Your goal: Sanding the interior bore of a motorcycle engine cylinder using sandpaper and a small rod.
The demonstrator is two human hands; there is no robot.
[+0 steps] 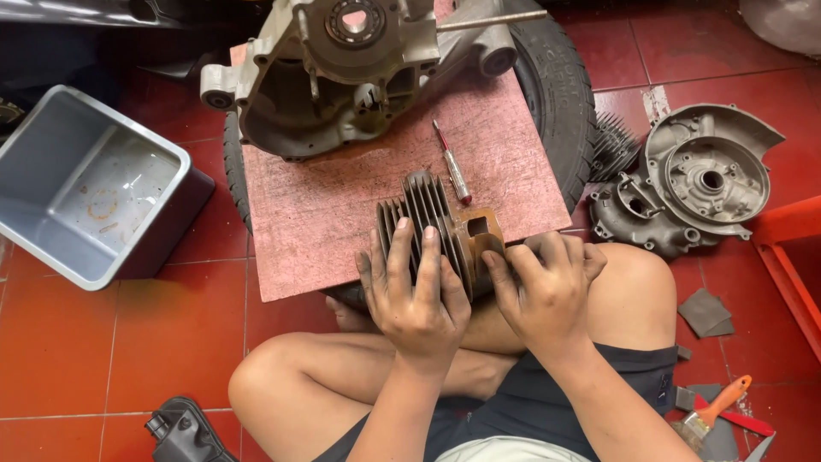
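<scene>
Grey cast metal, ribbed with thin parallel cooling fins — the finned engine cylinder (432, 227) sits at the near edge of a reddish, rough-grained board (342, 214), just above the person's crossed bare legs. One face of it shows a rusty brown flange with a square port. Left hand (415, 295), grimy, lies over the fins with fingers spread and curled around them, grasping the cylinder. Right hand (547, 287) clasps the flange side, fingers bent tight against it.

Board rests on a black rubber tyre (560, 94) with blocky tread. At the board's far end — a pale aluminium crankcase half (333, 68), hollow, with a round bearing seat and a thin rod sticking out. A small red-handled screwdriver (451, 162) lies between crankcase and cylinder.

Grey plastic tub (51, 222), rectangular, holds only faint rust-coloured rings on its floor. Right of the tyre, on red floor tiles: a dull grey engine cover (693, 180) and a dark finned part. Orange-handled paintbrush (714, 411) near the right knee.
</scene>
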